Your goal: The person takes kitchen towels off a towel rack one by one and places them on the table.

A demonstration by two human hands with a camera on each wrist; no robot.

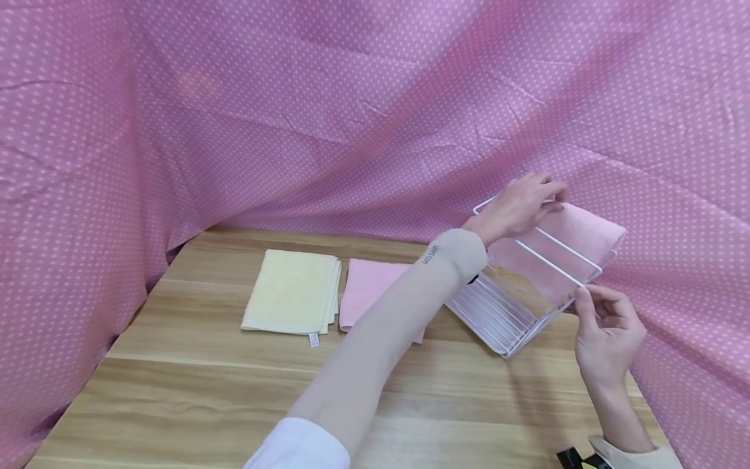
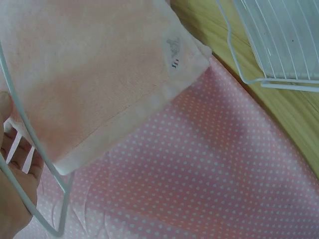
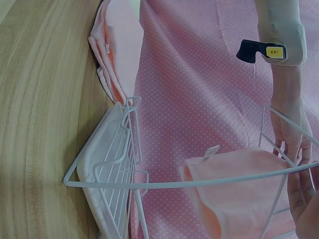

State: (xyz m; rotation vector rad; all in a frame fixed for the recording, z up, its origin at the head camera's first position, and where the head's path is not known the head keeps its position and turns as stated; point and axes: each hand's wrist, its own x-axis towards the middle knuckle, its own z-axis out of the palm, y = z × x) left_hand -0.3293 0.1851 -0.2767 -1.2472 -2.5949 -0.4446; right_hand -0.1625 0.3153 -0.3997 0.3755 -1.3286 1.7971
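A white two-tier wire rack (image 1: 547,324) stands at the right of the table, with a folded pink towel (image 1: 580,236) on its upper tier. From across the table, my left hand (image 1: 521,203) reaches over the rack and pinches the towel's far edge. The left wrist view shows that hand (image 2: 17,184) beside a white wire, with the towel (image 2: 94,84) and its small label above. Thumb and fingers of my right hand (image 1: 609,332) grip the rack's near upper corner. In the right wrist view the right hand (image 3: 306,204) is partly cut off.
A folded yellow towel (image 1: 293,290) lies on the wooden table (image 1: 193,391). Beside it is another pink towel (image 1: 369,283), partly hidden by my left arm. A pale tray (image 1: 486,303) sits in the rack's lower tier. Pink dotted cloth (image 1: 293,117) hangs behind the table.
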